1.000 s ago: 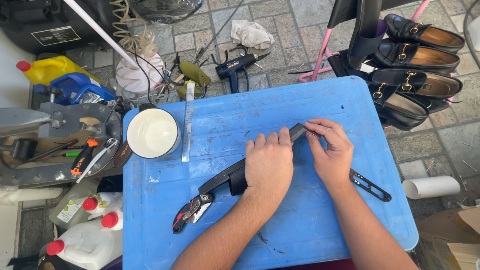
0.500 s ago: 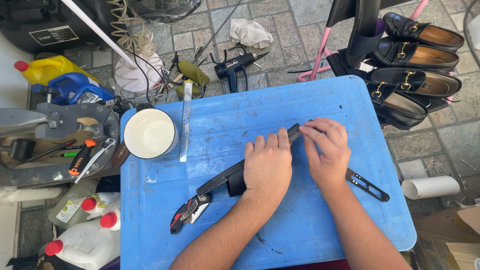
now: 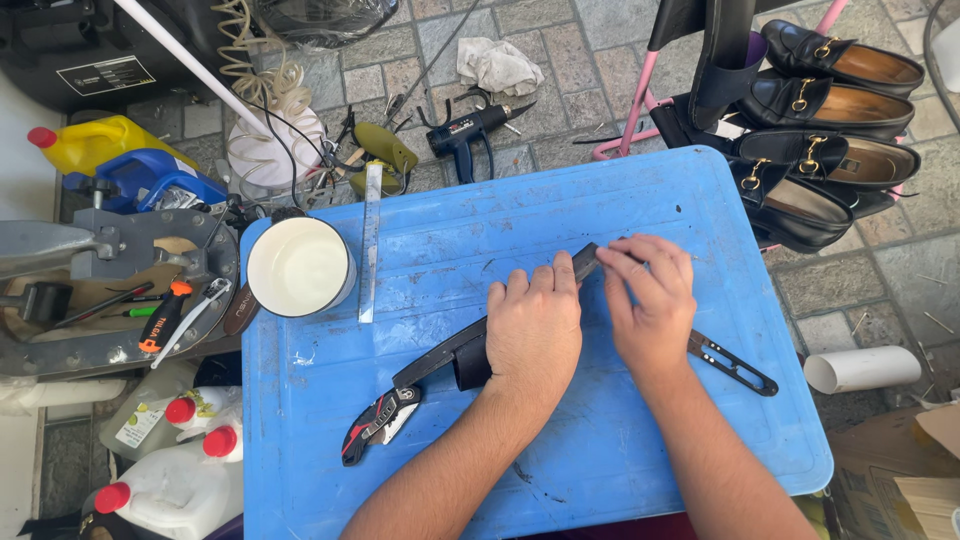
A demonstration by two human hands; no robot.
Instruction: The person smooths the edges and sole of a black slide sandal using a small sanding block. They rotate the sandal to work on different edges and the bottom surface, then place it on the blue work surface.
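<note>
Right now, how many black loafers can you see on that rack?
4, stacked at the upper right: top loafer, second loafer, third loafer, bottom loafer. More may be hidden behind.

left hand (image 3: pixel 535 325) flat on black strap (image 3: pixel 440 362); right hand (image 3: pixel 655 305) pinching strap end; blue table (image 3: pixel 480 230).

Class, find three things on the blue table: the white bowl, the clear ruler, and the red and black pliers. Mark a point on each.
white bowl (image 3: pixel 300 266), head view, on the middle of its pale inside.
clear ruler (image 3: pixel 370 245), head view, midway along its length.
red and black pliers (image 3: pixel 380 424), head view, on the handles.
</note>
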